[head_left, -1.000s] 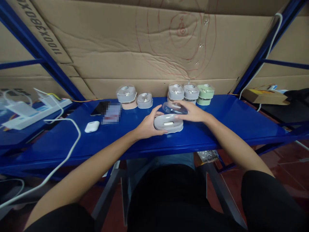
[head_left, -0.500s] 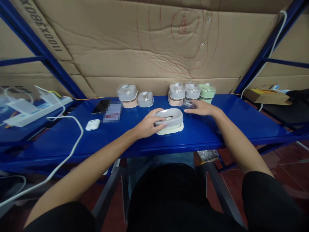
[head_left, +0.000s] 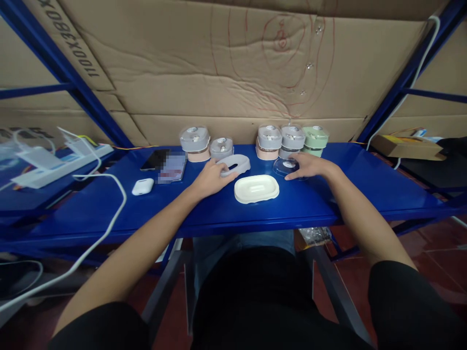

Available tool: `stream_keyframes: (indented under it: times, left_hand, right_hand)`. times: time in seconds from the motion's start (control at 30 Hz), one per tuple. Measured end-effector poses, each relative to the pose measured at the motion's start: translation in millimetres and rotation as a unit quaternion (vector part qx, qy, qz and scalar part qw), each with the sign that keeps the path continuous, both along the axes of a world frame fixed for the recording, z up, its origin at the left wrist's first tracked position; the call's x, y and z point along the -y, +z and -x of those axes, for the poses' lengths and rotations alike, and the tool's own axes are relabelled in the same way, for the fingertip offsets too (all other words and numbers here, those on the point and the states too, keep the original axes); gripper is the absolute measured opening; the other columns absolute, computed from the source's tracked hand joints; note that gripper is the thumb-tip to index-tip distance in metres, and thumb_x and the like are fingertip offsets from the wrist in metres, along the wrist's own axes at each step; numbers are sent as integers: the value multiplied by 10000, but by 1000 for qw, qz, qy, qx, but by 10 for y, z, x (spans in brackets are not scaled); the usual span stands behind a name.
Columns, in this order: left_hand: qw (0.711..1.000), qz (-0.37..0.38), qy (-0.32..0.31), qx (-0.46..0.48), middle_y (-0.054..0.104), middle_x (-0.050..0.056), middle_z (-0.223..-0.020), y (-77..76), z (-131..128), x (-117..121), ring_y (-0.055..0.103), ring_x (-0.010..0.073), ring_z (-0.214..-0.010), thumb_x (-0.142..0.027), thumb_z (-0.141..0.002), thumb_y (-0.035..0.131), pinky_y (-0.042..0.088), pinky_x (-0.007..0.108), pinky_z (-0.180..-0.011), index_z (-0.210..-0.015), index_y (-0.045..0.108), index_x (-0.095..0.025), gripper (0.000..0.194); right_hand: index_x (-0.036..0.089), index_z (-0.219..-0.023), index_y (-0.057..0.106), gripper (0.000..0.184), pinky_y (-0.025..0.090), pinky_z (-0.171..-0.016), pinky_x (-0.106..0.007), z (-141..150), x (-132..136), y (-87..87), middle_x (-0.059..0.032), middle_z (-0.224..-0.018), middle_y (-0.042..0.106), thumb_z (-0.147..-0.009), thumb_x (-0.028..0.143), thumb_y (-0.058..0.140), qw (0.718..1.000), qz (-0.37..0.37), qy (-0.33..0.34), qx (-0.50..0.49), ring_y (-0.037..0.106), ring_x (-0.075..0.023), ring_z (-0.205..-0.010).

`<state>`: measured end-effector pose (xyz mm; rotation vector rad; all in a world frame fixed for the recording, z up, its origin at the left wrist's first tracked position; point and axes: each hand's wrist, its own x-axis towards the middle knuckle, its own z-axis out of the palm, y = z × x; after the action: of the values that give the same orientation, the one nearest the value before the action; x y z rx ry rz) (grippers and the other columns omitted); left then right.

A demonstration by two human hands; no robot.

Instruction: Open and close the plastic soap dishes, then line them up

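Grey ring: clamped between thumb and fingers of left hand. Cream base: on table, between both hands. Clear lid: at right hand's fingers; grip cannot be confirmed. Boxes: beyond.

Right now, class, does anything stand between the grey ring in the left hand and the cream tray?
Nothing visible does: the ring is beyond the tray and to its left, with blue table between them. The clear lid, at the right hand, lies beyond the tray's right end, outside that gap.
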<state>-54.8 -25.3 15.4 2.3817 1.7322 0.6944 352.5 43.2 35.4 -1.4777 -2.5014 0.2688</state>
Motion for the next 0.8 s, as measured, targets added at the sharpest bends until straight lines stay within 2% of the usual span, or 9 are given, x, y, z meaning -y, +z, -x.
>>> stream_keyframes:
  times: [0.07,0.13,0.23,0.33,0.53,0.7,0.8]
  left_hand:
    - [998,-36,-28,42,662,201,-1460,17,-49,66,673,417,-1394,-587,-1031,686,523,598,-1254,-1188,790,-172,456]
    - [992,-58,-88,74,630,164,-1562,22,-122,144,645,393,-1459,-559,-1012,726,496,579,-1293,-1222,777,-212,408]
    - [975,-39,-201,88,617,134,-1606,-1,-254,245,622,376,-1508,-555,-968,797,481,569,-1314,-1261,758,-254,422]
    - [961,-5,-262,86,616,140,-1609,-34,-345,286,643,367,-1488,-553,-945,827,493,568,-1303,-1275,741,-255,454]
    - [960,13,-275,60,605,150,-1614,-37,-336,320,644,387,-1483,-540,-877,878,511,567,-1298,-1400,698,-249,624]
    - [963,-32,-268,-10,581,177,-1676,-41,-362,411,609,425,-1528,-483,-906,828,517,595,-1297,-1482,673,-238,644]
    - [967,-19,-253,7,564,216,-1715,-72,-382,408,568,453,-1586,-493,-884,860,474,617,-1333,-1652,530,-212,882]
  right_hand:
    - [224,-1329,816,869,647,-980,-624,39,46,43,-174,-1227,827,-666,770,954,1000,2,-14,-9,783,-442,-1101]
    - [216,-1326,813,858,648,-967,-607,72,95,90,-170,-1218,834,-683,769,945,999,-1,-25,-23,787,-433,-1080]
    - [198,-1344,800,853,648,-952,-591,102,159,152,-164,-1186,840,-732,781,913,999,-13,-37,-37,792,-418,-1044]
    - [202,-1363,797,840,650,-943,-583,130,204,192,-150,-1138,843,-753,768,917,997,-34,-40,-62,795,-403,-1011]
    - [227,-1432,789,879,648,-992,-611,241,276,206,-145,-1176,843,-730,725,966,991,-69,-9,-111,793,-416,-1058]
    - [230,-1540,736,962,624,-1077,-628,385,398,217,-176,-1340,814,-746,728,953,982,-91,31,-161,775,-421,-1168]
    - [247,-1579,715,976,612,-1091,-617,494,496,234,-164,-1375,799,-768,742,941,977,-88,90,-171,756,-412,-1200]
